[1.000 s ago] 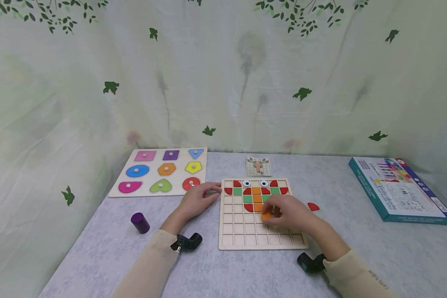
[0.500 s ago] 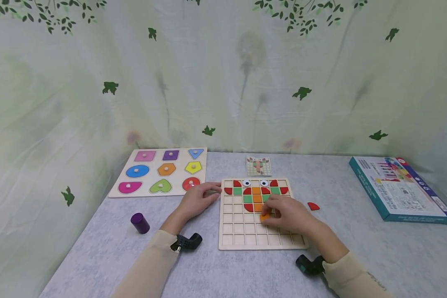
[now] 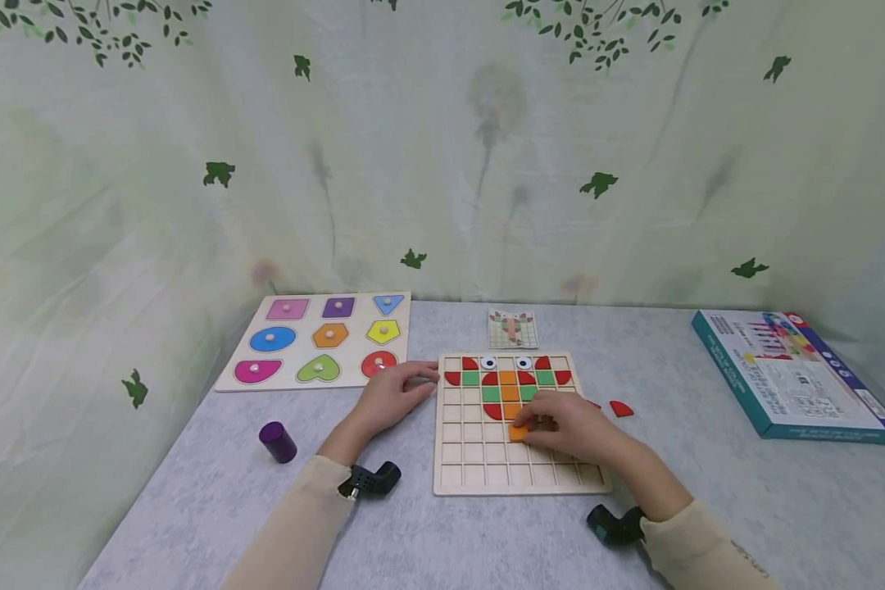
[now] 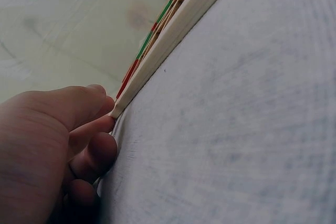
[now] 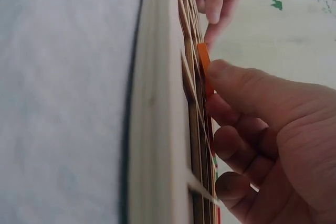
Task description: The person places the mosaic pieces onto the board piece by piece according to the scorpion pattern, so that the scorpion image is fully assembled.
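A wooden grid board (image 3: 479, 475) lies on the table, with red, green and orange tiles and two eye tiles in its upper cells. My right hand (image 3: 571, 422) pinches an orange square tile (image 3: 517, 433) just below the column of orange tiles. In the right wrist view, the thumb rests on that orange tile's edge, and the tile is tilted against the grid slats. At the board's upper left side, my left hand (image 3: 391, 397) touches the edge with loosely bent fingers. A red quarter-circle tile (image 3: 620, 408) lies right of the board; another red piece is mostly hidden behind my right hand.
A small picture card (image 3: 512, 329) lies behind the board. The peg shape puzzle (image 3: 354, 352) is at the back left, with a purple cylinder (image 3: 277, 442) in front of it. On the far right lies a teal-edged box (image 3: 819, 377). A leaf-patterned curtain hangs behind.
My right hand has shifted slightly left with the orange tile, now over the cell below the orange column. A red piece now peeks out behind that hand. The left hand stays in place.
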`<action>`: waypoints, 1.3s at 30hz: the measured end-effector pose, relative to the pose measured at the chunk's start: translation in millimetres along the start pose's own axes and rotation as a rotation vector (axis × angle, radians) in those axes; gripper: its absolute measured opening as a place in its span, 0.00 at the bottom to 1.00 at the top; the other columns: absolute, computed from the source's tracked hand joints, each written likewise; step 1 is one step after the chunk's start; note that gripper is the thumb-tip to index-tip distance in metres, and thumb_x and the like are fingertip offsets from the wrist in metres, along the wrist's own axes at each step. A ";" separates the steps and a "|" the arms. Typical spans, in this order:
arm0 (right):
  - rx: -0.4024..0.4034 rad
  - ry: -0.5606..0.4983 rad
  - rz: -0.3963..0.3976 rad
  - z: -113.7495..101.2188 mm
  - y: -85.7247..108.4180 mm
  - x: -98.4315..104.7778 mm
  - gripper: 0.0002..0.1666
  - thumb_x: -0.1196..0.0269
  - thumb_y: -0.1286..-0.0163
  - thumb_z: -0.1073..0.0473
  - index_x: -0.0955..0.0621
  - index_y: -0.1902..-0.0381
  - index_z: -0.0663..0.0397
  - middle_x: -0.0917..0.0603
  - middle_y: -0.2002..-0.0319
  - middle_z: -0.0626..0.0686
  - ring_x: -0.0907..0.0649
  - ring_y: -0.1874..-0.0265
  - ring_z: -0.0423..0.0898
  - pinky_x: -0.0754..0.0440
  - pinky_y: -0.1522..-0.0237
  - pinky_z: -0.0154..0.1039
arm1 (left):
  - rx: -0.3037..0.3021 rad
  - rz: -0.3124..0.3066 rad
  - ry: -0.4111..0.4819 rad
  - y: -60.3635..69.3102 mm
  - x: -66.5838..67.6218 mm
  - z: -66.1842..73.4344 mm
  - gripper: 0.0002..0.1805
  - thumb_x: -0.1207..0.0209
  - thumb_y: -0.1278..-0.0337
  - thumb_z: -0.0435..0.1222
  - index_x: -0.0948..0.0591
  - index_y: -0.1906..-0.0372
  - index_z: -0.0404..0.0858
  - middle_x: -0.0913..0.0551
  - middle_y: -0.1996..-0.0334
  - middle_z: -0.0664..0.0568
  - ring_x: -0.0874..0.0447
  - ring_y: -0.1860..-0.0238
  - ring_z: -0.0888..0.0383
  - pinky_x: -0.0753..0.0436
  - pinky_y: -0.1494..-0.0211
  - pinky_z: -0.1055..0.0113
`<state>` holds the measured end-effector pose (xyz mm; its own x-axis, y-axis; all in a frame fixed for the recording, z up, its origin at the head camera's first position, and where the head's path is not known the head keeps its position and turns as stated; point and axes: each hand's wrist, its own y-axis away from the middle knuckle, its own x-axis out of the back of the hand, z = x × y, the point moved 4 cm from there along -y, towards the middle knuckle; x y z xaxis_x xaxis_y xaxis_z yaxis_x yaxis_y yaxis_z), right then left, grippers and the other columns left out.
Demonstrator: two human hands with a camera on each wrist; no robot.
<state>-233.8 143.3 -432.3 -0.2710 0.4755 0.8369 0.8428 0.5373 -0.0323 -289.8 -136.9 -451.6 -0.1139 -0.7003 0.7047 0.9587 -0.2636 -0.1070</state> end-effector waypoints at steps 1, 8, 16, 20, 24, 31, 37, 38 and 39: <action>0.003 -0.001 0.006 -0.6 -0.3 -0.5 0.09 0.28 0.37 0.52 0.13 0.59 0.36 0.18 0.64 0.35 0.24 0.65 0.35 0.22 0.62 0.29 | -0.001 0.001 -0.002 -0.2 0.0 -0.2 0.10 0.37 0.35 0.42 0.13 0.52 0.52 0.19 0.37 0.61 0.23 0.33 0.56 0.21 0.36 0.52; 0.000 0.014 0.054 -4.5 -1.2 -3.1 0.08 0.28 0.38 0.53 0.14 0.60 0.38 0.17 0.65 0.35 0.23 0.65 0.35 0.21 0.60 0.29 | -0.005 0.001 -0.006 -1.6 0.3 -1.3 0.10 0.37 0.35 0.42 0.13 0.52 0.52 0.19 0.37 0.61 0.24 0.32 0.55 0.22 0.35 0.52; 0.006 0.025 0.065 -6.9 -0.1 -2.4 0.07 0.29 0.37 0.53 0.13 0.61 0.37 0.17 0.65 0.35 0.22 0.64 0.35 0.20 0.60 0.30 | -0.002 -0.002 -0.003 -1.3 0.6 -1.5 0.10 0.36 0.36 0.41 0.13 0.52 0.52 0.19 0.37 0.60 0.23 0.33 0.55 0.22 0.35 0.51; 0.000 0.014 0.050 -6.2 -0.3 -1.3 0.06 0.30 0.35 0.54 0.12 0.59 0.37 0.18 0.64 0.35 0.23 0.63 0.35 0.21 0.60 0.30 | -0.003 0.003 -0.011 -1.1 1.1 -1.3 0.10 0.36 0.36 0.42 0.13 0.52 0.52 0.18 0.37 0.61 0.23 0.33 0.55 0.21 0.36 0.52; -0.010 0.010 0.022 -5.9 -0.1 0.4 0.08 0.31 0.34 0.55 0.11 0.57 0.37 0.18 0.63 0.35 0.23 0.63 0.35 0.21 0.60 0.30 | -0.007 0.005 -0.012 -0.7 1.3 -0.6 0.10 0.36 0.36 0.42 0.13 0.52 0.52 0.18 0.37 0.61 0.22 0.34 0.55 0.20 0.37 0.52; -0.009 0.018 -0.046 -6.7 2.0 3.5 0.06 0.32 0.33 0.57 0.13 0.60 0.39 0.17 0.63 0.35 0.22 0.62 0.35 0.20 0.56 0.31 | -0.002 0.005 -0.007 -0.6 0.2 -1.4 0.09 0.36 0.36 0.41 0.13 0.52 0.53 0.18 0.38 0.61 0.23 0.33 0.55 0.21 0.36 0.52; -0.042 -0.033 -0.067 -2.0 6.7 15.5 0.03 0.33 0.32 0.53 0.14 0.64 0.43 0.18 0.64 0.37 0.23 0.64 0.38 0.21 0.60 0.32 | -0.009 0.006 -0.008 -1.5 -1.5 -2.3 0.09 0.36 0.36 0.42 0.13 0.52 0.53 0.18 0.38 0.61 0.23 0.33 0.55 0.22 0.35 0.52; -0.051 -0.046 -0.059 -0.6 7.9 19.4 0.02 0.33 0.32 0.54 0.14 0.63 0.43 0.17 0.64 0.38 0.23 0.65 0.39 0.22 0.61 0.32 | -0.008 0.005 -0.009 -1.7 -1.6 -2.3 0.09 0.36 0.36 0.42 0.13 0.52 0.53 0.18 0.38 0.62 0.23 0.33 0.56 0.22 0.35 0.52; -0.067 -0.053 -0.049 1.4 9.0 23.4 0.02 0.33 0.32 0.55 0.14 0.62 0.43 0.16 0.64 0.39 0.23 0.65 0.40 0.22 0.62 0.32 | -0.008 0.005 -0.010 -1.9 -1.7 -2.4 0.09 0.36 0.36 0.42 0.13 0.52 0.53 0.18 0.38 0.62 0.23 0.33 0.56 0.22 0.35 0.52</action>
<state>-233.2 160.2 -413.7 -0.3353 0.4869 0.8066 0.8568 0.5135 0.0462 -292.0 -136.9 -454.3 -0.1063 -0.6951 0.7110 0.9571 -0.2652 -0.1162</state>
